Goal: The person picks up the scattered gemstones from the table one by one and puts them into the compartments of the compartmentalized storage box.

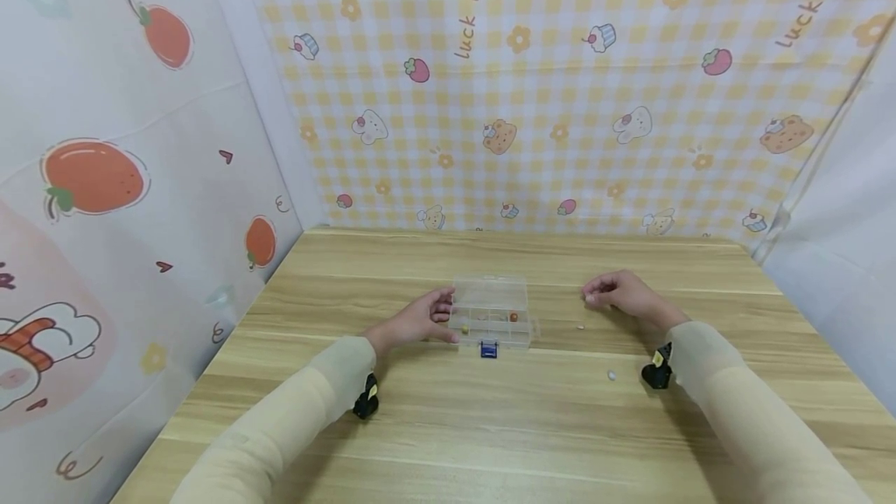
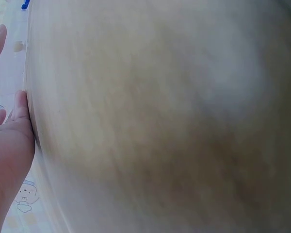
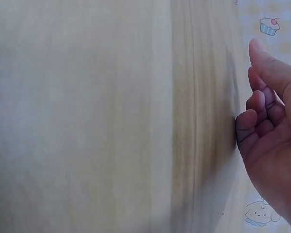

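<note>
Case [image 1: 516,338], head view: clear and divided, it is sitting mid-worktop [image 1: 420,442] between both hands, its lid [image 1: 490,292] standing open at the back.
Beads: a yellow bead [image 1: 465,330] is lying inside at the left, an orange bead [image 1: 514,316] at the right.
Latch: a blue latch [image 1: 489,350] is projecting at the front.
Left hand [image 1: 418,319]: thumb and fingers are standing apart at the case's left end; whether this grip is clamping it, one cannot tell.
Right hand [image 1: 628,295]: it is lying right of the case, well apart.
White pieces [image 1: 612,375]: two are lying right of the case.
Left wrist view: digits are showing apart; blurred wood is filling the rest.
Right wrist view: fingers are lying curled; whether that grip is pinching anything, one cannot tell.
</note>
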Demonstrator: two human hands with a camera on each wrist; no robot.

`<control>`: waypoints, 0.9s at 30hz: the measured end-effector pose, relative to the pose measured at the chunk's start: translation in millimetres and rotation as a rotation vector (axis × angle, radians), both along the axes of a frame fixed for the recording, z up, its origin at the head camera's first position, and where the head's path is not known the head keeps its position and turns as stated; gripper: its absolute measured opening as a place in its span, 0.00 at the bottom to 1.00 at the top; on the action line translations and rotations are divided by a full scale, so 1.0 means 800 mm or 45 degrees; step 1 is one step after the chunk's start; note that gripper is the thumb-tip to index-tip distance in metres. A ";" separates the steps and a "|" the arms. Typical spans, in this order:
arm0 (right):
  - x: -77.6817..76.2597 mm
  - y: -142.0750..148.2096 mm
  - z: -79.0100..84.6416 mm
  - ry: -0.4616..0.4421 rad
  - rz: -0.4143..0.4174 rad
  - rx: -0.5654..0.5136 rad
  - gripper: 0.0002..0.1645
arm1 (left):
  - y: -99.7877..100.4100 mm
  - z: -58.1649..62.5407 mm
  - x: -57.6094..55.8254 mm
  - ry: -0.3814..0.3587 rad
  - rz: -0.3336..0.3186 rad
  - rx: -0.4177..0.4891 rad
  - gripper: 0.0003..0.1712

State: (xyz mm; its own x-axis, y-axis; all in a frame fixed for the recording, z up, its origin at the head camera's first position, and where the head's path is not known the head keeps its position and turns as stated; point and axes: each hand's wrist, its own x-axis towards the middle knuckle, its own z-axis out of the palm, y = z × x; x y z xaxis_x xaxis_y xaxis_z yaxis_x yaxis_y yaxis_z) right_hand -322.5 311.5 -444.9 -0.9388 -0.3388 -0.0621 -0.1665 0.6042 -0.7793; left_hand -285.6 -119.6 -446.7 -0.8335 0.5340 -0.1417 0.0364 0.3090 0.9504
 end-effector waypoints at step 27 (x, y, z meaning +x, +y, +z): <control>0.016 -0.045 0.027 0.054 0.071 -0.077 0.20 | 0.001 0.004 0.002 -0.006 -0.002 0.024 0.55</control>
State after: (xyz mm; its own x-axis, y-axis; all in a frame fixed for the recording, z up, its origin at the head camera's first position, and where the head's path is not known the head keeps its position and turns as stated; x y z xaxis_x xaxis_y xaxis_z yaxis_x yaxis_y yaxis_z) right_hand -309.6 275.8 -423.3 -0.9199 -0.3923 -0.0003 -0.2322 0.5451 -0.8056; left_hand -284.1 -119.0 -443.7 -0.8319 0.5382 -0.1353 0.0326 0.2908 0.9562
